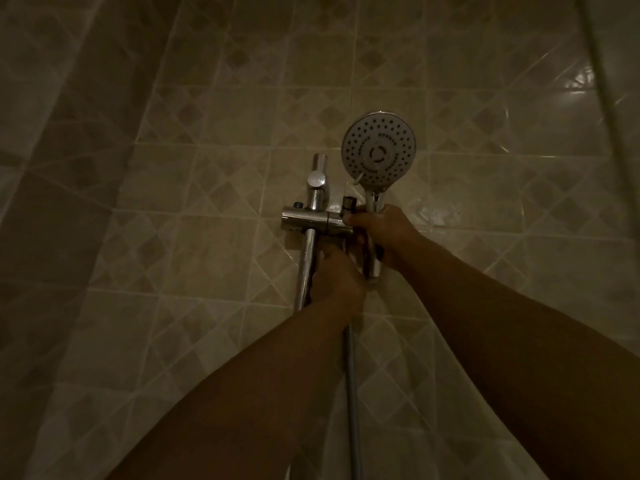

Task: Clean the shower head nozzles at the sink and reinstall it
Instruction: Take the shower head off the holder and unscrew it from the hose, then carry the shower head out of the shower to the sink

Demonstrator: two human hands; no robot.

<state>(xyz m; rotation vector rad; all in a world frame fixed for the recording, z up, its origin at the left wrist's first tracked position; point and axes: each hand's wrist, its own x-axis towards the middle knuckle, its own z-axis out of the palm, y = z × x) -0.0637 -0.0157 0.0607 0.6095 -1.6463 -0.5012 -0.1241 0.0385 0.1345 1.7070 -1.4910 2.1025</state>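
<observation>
A round chrome shower head (379, 148) faces me, its dotted nozzle plate upright against the tiled wall. My right hand (384, 233) is wrapped around its handle just below the head, thumb touching the chrome slider bracket (313, 221). My left hand (337, 277) is closed lower down, where the handle's base meets the grey hose (352, 393); its fingers are hidden, so what they grip is unclear. The bracket sits on a vertical chrome rail (306, 268) to the left of both hands.
Beige patterned wall tiles (207, 168) fill the view in dim light. A pale shower curtain (52, 133) hangs on the left. A thin pole or cord (602, 81) runs down the far right. The rail's wall mount (318, 180) stands above the bracket.
</observation>
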